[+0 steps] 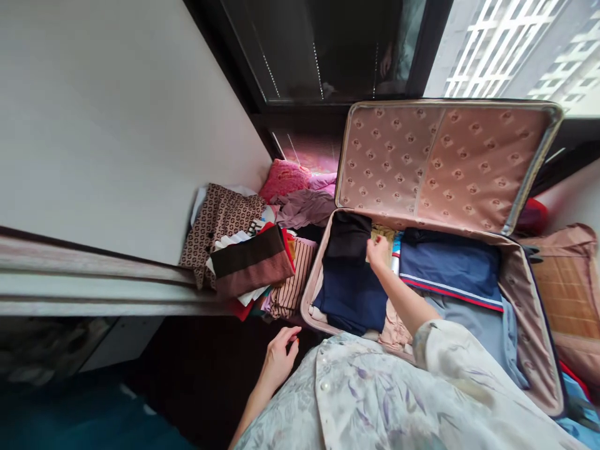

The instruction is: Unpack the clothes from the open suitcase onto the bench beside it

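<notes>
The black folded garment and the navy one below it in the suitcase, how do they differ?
The black folded garment is smaller and lies farther back, with the right hand at its edge; the navy garment is larger, nearer and untouched. Black is darker than navy. Both are folded and lie in the suitcase, left side.

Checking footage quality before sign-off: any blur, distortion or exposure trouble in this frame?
Head view: strong wide-angle bending, the suitcase lid and white wall curve; window buildings overexposed; floor at lower left dark and smeared; the right hand on the black folded garment is fairly sharp.
</notes>
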The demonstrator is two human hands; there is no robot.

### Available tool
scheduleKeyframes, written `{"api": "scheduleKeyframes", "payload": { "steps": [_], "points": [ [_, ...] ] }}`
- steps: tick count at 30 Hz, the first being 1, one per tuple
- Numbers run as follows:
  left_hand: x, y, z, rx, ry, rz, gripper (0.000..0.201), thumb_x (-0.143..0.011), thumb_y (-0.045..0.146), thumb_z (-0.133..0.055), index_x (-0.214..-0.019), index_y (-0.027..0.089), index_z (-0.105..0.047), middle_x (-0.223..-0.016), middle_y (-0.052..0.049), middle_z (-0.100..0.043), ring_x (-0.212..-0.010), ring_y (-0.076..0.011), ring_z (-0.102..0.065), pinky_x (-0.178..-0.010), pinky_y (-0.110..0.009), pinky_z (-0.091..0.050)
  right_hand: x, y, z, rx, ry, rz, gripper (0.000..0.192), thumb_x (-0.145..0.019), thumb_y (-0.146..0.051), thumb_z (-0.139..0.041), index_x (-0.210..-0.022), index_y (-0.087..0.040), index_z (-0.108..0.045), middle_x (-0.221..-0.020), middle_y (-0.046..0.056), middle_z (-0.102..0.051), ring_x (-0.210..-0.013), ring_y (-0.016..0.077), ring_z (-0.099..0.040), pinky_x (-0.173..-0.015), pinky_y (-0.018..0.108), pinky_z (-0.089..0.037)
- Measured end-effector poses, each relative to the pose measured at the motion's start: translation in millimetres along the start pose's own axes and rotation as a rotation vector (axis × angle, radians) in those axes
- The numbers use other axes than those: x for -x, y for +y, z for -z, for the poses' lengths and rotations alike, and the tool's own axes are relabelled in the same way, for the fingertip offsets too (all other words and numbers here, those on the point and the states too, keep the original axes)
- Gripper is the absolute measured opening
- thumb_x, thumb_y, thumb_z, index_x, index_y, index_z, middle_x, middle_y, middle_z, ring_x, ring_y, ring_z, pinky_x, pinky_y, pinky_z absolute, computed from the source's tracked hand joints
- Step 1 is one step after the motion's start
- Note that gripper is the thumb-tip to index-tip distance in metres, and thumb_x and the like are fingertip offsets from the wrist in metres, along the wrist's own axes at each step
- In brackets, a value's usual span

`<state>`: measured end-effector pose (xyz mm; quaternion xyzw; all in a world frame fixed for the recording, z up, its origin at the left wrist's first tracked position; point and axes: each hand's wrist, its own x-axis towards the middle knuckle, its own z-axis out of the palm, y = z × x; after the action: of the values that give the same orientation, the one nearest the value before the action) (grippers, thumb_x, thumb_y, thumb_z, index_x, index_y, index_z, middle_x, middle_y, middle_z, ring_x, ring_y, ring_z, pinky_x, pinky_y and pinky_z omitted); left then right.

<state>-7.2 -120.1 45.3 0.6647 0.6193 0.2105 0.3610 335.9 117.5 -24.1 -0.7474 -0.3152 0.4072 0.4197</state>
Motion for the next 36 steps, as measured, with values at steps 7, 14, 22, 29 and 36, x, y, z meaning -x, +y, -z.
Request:
{"api": "scheduleKeyframes", "payload": {
  "steps": [7,14,22,29,36],
  "points": [
    [9.6,-26.6,-5.9,0.033,-0.062,0.002,0.031,-0.087,0.028,-0.053,-0.105,0.019,-0.076,-0.09,-0.008,-0.072,-0.079,-0.0198,-0.071,-0.077,-0.033,-0.06,-6.3,6.2,-8.8,-0.058,0.023,-0.169,0.032,-0.076,-0.035,-0.07,-0.103,-0.02,-0.061,-0.088,0.008,-0.07,-0.094,0.0248,-0.069,-0.083,0.034,-0.057],
    [-15.6,-30.9,10.1,0.037,-0.046,-0.073,0.03,-0.089,0.025,-0.051,-0.107,0.019,-0.075,-0.095,-0.008,-0.073,-0.082,-0.0192,-0.071,-0.079,-0.033,-0.059,10.1,-54.2,-5.8,-0.228,-0.128,-0.099,0.045,-0.058,-0.019,-0.07,-0.102,-0.023,-0.061,-0.086,0.003,-0.072,-0.08,0.0215,-0.07,-0.071,0.033,-0.06],
    [-36.1,-48.6,26.2,0.048,-0.029,-0.126,0.031,-0.087,0.017,-0.052,-0.106,0.019,-0.075,-0.095,-0.007,-0.073,-0.081,-0.0171,-0.07,-0.082,-0.033,-0.059,82.5,-152.1,3.0,-0.416,-0.427,0.111,0.056,-0.052,-0.02,-0.079,-0.104,-0.024,-0.06,-0.083,-0.001,-0.071,-0.074,0.0217,-0.069,-0.071,0.038,-0.061],
    [-47.1,-66.6,62.6,0.143,0.096,-0.13,0.03,-0.089,0.015,-0.051,-0.109,0.019,-0.074,-0.102,-0.008,-0.072,-0.084,-0.0167,-0.071,-0.081,-0.032,-0.061,153.2,-246.7,-78.3,-0.629,-0.73,0.247,0.051,-0.062,-0.025,-0.083,-0.107,-0.025,-0.06,-0.098,0.0,-0.075,-0.082,0.0215,-0.073,-0.081,0.041,-0.063],
    [-32.8,-99.1,100.3,0.185,0.197,-0.072,0.029,-0.089,0.018,-0.052,-0.108,0.019,-0.074,-0.098,-0.008,-0.072,-0.08,-0.0162,-0.072,-0.079,-0.031,-0.062,146.2,-194.8,-220.5,-0.315,-0.705,0.176,0.064,-0.058,-0.027,-0.082,-0.115,-0.025,-0.055,-0.102,0.001,-0.072,-0.093,0.0224,-0.07,-0.086,0.042,-0.062]
  ]
}}
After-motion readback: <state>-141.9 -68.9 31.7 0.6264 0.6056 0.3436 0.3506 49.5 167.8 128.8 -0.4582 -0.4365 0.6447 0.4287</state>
